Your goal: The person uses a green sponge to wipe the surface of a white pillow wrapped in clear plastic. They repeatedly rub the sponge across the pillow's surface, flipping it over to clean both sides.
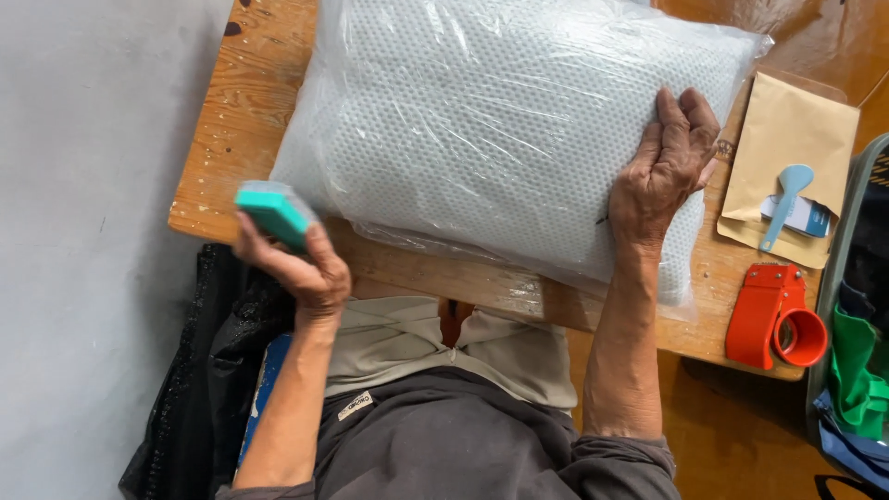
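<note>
1. the pillow point(500, 130) in its clear plastic bag lies flat on the wooden table point(231, 139), filling most of the top, with its near edge overhanging the table's front rim. if the right hand eases its press, the slick bag could slide toward the person's lap — the plastic gives little grip on the wood.
2. the teal block point(273, 211) sits high in the left hand's fingertips, just beside the pillow's near left corner. held that lightly, it might slip out and drop past the table edge onto the dark bag point(199, 370) on the floor.
3. a push to the right could shove the pillow into the brown envelope point(787, 157) and the light blue scoop point(785, 199) lying on it, or nudge the red tape dispenser point(773, 319) at the table's corner over the edge.
4. left hand point(301, 264): curled in a pinch, thumb and fingers closed around the teal block, raised off the table.
5. right hand point(662, 171): spread flat, palm down, pressing the pillow's right end — it grasps nothing, fingers lying together on the plastic.
</note>
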